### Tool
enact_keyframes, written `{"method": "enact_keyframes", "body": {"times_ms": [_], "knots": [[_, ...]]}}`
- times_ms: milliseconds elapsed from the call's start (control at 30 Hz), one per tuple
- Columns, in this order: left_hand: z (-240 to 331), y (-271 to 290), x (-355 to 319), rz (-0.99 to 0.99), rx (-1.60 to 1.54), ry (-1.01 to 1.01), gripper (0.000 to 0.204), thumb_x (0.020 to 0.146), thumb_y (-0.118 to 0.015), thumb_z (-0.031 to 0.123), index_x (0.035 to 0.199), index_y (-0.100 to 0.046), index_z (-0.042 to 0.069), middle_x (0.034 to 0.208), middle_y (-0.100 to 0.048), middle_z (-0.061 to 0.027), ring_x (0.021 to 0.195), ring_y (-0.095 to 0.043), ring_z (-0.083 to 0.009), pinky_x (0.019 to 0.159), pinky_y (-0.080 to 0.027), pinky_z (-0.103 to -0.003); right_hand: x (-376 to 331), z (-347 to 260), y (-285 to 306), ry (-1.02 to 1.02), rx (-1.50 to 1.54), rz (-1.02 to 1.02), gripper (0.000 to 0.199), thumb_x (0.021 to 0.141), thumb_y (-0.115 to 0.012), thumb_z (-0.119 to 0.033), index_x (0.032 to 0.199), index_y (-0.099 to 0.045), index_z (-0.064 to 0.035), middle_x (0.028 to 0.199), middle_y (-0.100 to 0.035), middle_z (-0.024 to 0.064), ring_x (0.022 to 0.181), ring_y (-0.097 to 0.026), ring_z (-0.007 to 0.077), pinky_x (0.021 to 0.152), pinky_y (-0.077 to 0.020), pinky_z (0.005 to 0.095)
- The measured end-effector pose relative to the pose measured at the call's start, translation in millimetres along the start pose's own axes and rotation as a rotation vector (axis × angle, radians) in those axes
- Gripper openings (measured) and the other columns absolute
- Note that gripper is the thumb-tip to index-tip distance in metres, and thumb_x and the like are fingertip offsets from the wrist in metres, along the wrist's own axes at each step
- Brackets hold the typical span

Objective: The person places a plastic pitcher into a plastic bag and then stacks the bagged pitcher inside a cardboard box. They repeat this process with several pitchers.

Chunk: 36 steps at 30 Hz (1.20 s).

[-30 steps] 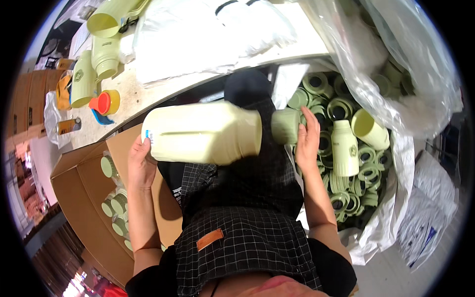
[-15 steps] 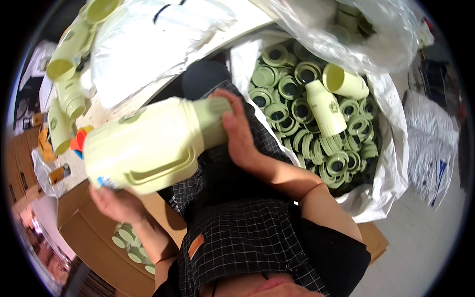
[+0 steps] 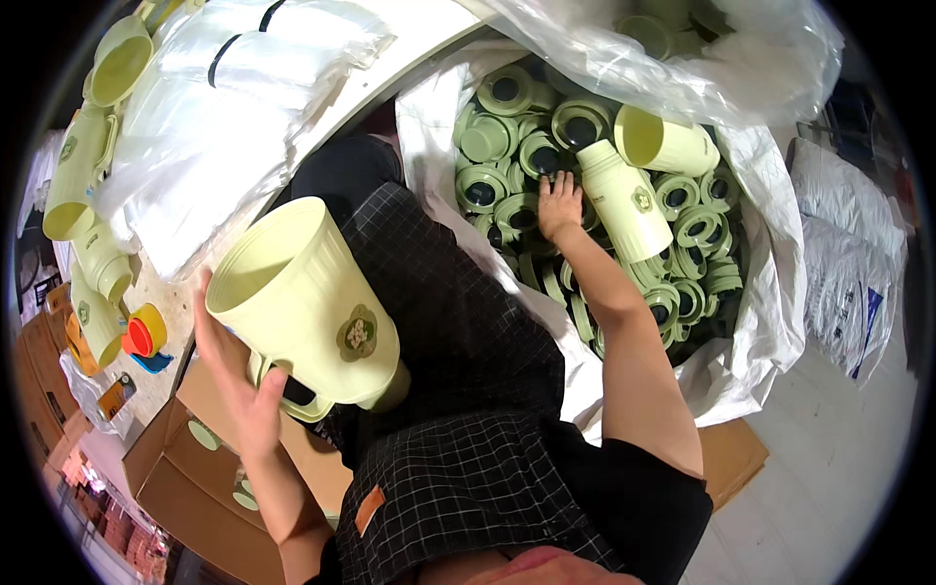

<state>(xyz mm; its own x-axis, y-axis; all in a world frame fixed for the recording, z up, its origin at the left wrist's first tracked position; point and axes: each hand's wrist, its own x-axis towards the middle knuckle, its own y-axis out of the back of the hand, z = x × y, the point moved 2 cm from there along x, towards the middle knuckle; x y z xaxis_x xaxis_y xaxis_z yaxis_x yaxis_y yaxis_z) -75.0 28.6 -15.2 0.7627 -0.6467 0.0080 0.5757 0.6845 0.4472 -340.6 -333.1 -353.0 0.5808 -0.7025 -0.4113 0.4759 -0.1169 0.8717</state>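
My left hand (image 3: 242, 390) grips a pale green thermos flask shell (image 3: 317, 292) at its handle side, the thumb by the handle. The shell is tilted over my lap, its wide open end facing up and its narrower end low against the apron. A round flower emblem marks its side. My right hand (image 3: 561, 207) reaches into a white woven sack (image 3: 429, 127), fingers spread over green plastic ring parts (image 3: 544, 156) with dark middles. Beside that hand, a small pale green flask body (image 3: 624, 205) and a pale green cup-like shell (image 3: 668, 141) lie on the rings.
On the left table lie clear plastic bags (image 3: 224, 107), several pale green shells (image 3: 78, 175) and a red-and-yellow round item (image 3: 146, 330). An open cardboard box (image 3: 195, 483) with green parts stands below. Clear plastic sheeting (image 3: 682, 73) hangs over the sack's far side; silver-grey packages (image 3: 848, 244) lie right.
The shell has been turned from lying sideways to open end up, and the left hand now holds it alone. My right hand has left its narrow end and moved right into the sack.
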Motion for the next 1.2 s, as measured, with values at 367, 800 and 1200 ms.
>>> {"method": "enact_keyframes", "body": {"times_ms": [367,800,1200], "knots": [[-16,18,-79,0.197,0.039,0.250,0.054,0.106,-0.045,0.041,0.142,-0.044,0.001,0.086,-0.052,0.0005,0.068,-0.045,-0.0069,0.062,-0.037,-0.022,-2,7,-13,-0.053,0.275,-0.334,0.065,0.077,-0.074,-0.011,0.134,-0.043,-0.0083,0.139,-0.054,0.0215,0.123,-0.060,0.0335,0.099,-0.0517,0.0423],[-22,12,-68,-0.006,-0.266,0.004,0.043,0.103,-0.050,0.034,0.129,-0.055,0.000,0.137,-0.058,-0.0224,0.127,-0.057,-0.0330,0.105,-0.044,-0.041,-48,-18,240,0.487,1.234,0.149,0.056,0.081,-0.078,-0.030,0.124,-0.064,0.0030,0.108,-0.066,0.0162,0.101,-0.063,0.0252,0.090,-0.0484,0.0373],[-20,27,-92,0.023,-0.497,0.120,0.028,0.096,-0.052,-0.001,0.124,-0.056,-0.001,0.142,-0.055,-0.0205,0.122,-0.061,-0.0298,0.102,-0.047,-0.037,-168,-116,358,1.406,0.967,0.479,0.070,0.087,-0.061,-0.061,0.126,-0.068,-0.0038,0.086,-0.050,0.0056,0.077,-0.049,0.0230,0.068,-0.0410,0.0357]]}}
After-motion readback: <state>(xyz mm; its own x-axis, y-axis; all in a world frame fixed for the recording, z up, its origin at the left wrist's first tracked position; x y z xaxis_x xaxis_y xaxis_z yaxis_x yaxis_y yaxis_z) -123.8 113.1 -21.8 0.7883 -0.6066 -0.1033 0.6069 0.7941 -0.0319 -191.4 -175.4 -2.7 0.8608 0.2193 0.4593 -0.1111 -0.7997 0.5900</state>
